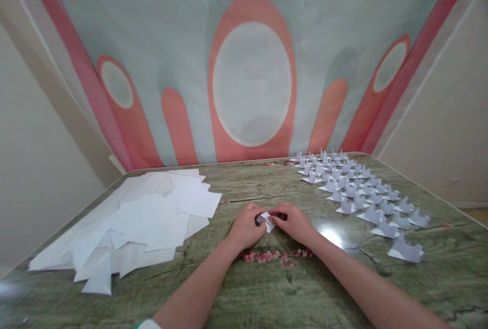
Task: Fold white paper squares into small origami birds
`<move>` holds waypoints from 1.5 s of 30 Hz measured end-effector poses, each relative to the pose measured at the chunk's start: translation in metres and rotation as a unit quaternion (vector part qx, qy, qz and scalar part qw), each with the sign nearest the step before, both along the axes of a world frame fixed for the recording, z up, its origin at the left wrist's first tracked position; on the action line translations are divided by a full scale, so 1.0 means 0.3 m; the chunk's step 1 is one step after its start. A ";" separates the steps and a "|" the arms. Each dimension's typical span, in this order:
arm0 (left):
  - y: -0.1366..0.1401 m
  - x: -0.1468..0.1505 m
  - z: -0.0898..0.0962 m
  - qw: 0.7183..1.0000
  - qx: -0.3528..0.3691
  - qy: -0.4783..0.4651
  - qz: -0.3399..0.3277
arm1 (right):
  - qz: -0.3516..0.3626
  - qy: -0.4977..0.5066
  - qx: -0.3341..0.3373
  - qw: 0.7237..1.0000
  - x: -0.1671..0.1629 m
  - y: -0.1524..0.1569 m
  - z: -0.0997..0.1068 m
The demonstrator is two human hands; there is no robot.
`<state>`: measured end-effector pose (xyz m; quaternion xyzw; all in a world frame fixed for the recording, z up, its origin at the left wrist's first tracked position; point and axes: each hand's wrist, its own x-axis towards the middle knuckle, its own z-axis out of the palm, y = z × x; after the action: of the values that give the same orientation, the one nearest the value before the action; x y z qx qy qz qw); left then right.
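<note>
Between my two hands, just above the middle of the table, is a small piece of folded white paper (268,223). My left hand (247,225) pinches its left side with thumb and fingers. On the other side, my right hand (293,222) grips the paper's right edge between thumb and fingertips. Several folds show, but the paper's full shape is partly covered by my fingers. Both forearms rest low over the wood-patterned table (244,293).
To the left lies a spread heap of white paper sheets (163,217). Rows of folded white paper birds (351,181) stand along the right side, the nearest bird (406,248) close to the right edge. A patterned backdrop (251,80) rises behind the table.
</note>
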<state>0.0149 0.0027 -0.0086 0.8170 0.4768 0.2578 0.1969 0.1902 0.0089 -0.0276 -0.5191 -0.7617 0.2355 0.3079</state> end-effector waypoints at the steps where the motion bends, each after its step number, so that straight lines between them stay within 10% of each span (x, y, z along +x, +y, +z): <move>1: 0.000 -0.002 0.005 1.000 -0.002 0.000 -0.005 | 0.001 0.000 0.000 1.000 0.000 0.001 -0.001; 45: -0.009 -0.009 0.012 0.999 0.039 0.000 0.002 | 0.006 -0.018 0.017 1.000 0.003 0.002 -0.007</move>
<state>0.0122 0.0001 -0.0049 0.8229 0.4685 0.2763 0.1646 0.1912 0.0095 -0.0296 -0.5134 -0.7740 0.2151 0.3019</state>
